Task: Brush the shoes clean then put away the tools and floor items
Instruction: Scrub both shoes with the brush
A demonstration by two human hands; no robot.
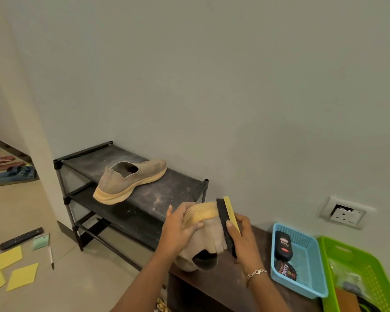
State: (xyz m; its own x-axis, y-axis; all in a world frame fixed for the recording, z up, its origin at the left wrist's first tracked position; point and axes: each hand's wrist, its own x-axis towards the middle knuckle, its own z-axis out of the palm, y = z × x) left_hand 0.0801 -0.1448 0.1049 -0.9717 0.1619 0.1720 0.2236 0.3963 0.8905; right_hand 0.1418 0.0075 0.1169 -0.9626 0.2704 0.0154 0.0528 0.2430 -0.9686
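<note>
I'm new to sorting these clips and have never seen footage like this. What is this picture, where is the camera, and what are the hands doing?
There is no machine here. A person wears one wide-angle camera on the head, looking forward and down, so you see their own two bare hands. The left hand grips a tan shoe near its sole, with the shoe's opening toward the camera. The right hand holds a brush with a yellow back, its dark bristles against the shoe. A second shoe sits on top of the black shoe rack. To the right, a blue basket holds shoe-polish containers, beside a green basket. On the floor at left lie yellow notes, a remote and a pen.
</note>
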